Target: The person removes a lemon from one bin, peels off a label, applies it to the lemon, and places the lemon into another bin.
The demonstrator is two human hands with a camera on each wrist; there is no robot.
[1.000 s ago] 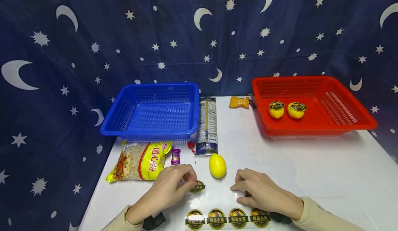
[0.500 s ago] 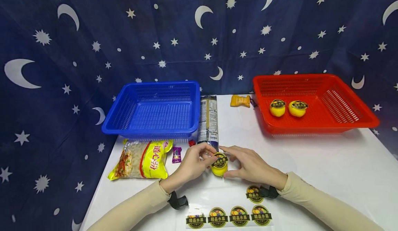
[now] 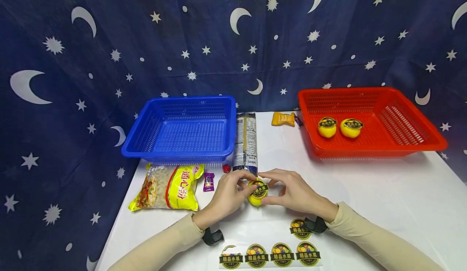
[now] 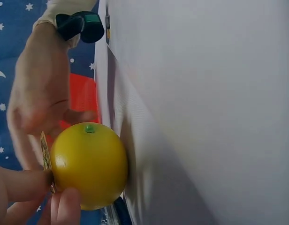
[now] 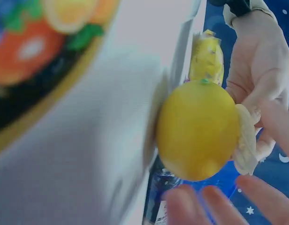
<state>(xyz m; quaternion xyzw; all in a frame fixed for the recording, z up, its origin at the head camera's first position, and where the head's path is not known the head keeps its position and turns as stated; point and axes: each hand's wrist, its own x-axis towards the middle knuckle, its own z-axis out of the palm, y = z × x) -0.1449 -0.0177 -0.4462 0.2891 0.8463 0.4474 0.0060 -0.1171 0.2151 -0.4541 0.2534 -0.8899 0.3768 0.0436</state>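
A yellow lemon (image 3: pixel 256 201) with a small green tip stands on the white table between my hands. My left hand (image 3: pixel 233 192) pinches a round black-and-gold fruit sticker (image 3: pixel 260 188) by its left edge. In the left wrist view the sticker (image 4: pixel 45 157) lies edge-on against the upper side of the lemon (image 4: pixel 90 166); its pale back (image 5: pixel 245 140) shows in the right wrist view. My right hand (image 3: pixel 292 190) has thumb and fingers loosely spread around the lemon's right side, thumb near the sticker. Whether its fingertips touch the fruit is hard to tell.
In front lies a clear sheet with several stickers (image 3: pixel 282 254). Behind are a blue basket (image 3: pixel 178 156) and a red basket (image 3: pixel 375 148) holding two stickered lemons (image 3: pixel 351 131). Nearby lie a yellow pasta bag (image 3: pixel 168 188), a long packet (image 3: pixel 245 141), a purple candy (image 3: pixel 208 181) and an orange candy (image 3: pixel 283 119).
My left hand has lifted a sticker off the sheet and carried it forward onto the lemon. My right hand has moved from the sheet to the lemon's right side.
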